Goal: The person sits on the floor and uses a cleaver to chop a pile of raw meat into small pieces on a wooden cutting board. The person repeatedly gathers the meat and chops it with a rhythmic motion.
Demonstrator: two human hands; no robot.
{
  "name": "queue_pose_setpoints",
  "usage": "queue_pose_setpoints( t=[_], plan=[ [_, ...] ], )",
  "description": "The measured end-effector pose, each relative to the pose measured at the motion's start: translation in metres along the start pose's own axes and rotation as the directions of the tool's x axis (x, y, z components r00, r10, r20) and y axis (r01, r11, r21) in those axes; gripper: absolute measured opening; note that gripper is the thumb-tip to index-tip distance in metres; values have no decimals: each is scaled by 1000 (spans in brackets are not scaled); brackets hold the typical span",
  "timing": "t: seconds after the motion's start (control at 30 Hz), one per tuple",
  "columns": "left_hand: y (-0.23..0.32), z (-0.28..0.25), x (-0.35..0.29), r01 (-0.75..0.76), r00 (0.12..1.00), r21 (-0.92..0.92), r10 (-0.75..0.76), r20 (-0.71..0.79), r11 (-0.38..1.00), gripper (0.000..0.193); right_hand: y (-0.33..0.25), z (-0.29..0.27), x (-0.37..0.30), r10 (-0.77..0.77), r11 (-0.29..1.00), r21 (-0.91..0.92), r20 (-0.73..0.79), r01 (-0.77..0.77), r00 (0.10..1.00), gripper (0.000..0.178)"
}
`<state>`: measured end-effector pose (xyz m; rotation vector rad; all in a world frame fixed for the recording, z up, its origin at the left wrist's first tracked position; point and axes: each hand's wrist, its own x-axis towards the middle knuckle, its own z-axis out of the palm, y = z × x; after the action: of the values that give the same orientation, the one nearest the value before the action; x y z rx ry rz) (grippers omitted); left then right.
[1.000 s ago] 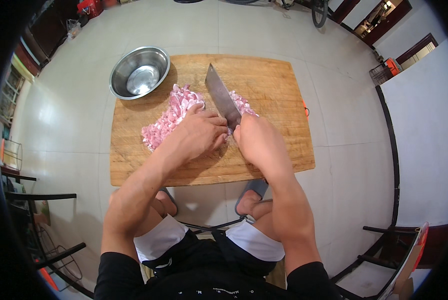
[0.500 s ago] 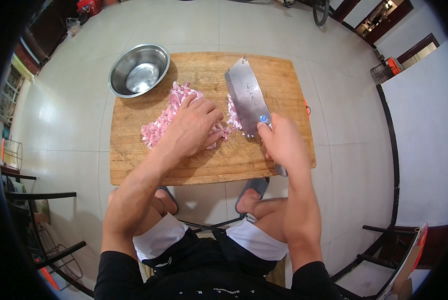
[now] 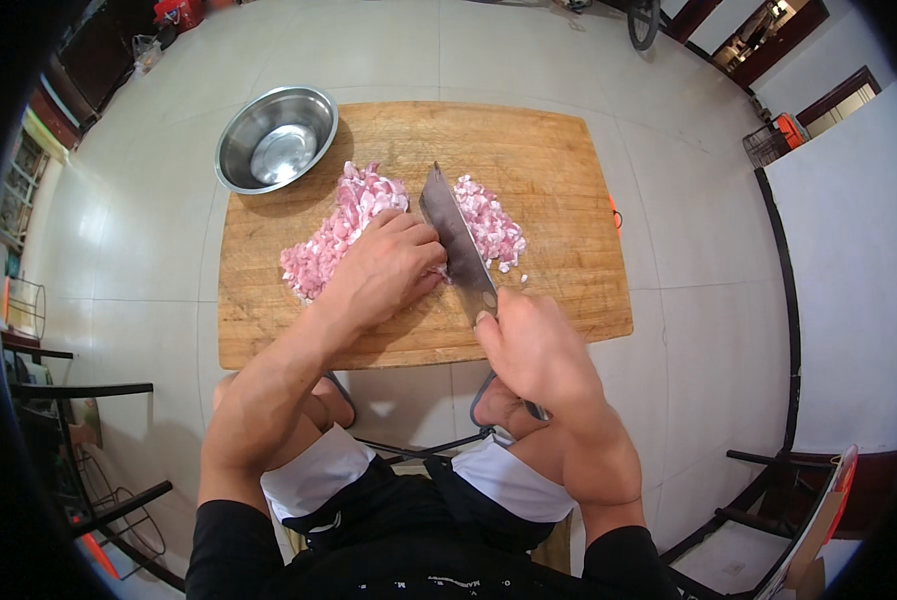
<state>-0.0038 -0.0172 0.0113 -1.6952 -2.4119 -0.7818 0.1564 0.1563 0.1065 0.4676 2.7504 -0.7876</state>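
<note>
On the wooden cutting board (image 3: 563,180) lies a heap of pink and white chopped raw meat (image 3: 353,205) at the left. My left hand (image 3: 388,262) rests on this heap's right side, fingers curled down and pressing on the meat. Gripped by its handle in my right hand (image 3: 540,345), a wide cleaver (image 3: 452,228) stands close to my left fingertips, blade tilted up on edge against the board. To the blade's right sits a smaller pile of cut meat (image 3: 492,225). My left hand hides the meat directly beneath it.
A steel bowl (image 3: 243,150) stands on the board's far left corner. Around the board is a pale tiled floor (image 3: 688,210). Dark-framed chairs (image 3: 88,392) are at the lower left, and my knees are under the near edge.
The cleaver has moved left and turned from its flat side to its edge, now beside my left fingers. The small meat pile shows fully. My left hand has barely shifted.
</note>
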Motion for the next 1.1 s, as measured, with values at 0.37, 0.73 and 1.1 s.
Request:
queue_pose_setpoints(
  t=[0.37,0.73,1.1],
  plan=[
    [-2,3,1,-17,1000,12,17,17,1000,18,-8,21,62,4,998,66,-120,4,993,37],
    [-10,-13,-11,-56,998,34,55,23,998,30,37,7,102,107,775,628,-31,-64,994,22],
    [-2,2,-7,38,991,188,-13,-134,981,39,19,-5,28,32,913,407,-144,30,989,29]
  ],
)
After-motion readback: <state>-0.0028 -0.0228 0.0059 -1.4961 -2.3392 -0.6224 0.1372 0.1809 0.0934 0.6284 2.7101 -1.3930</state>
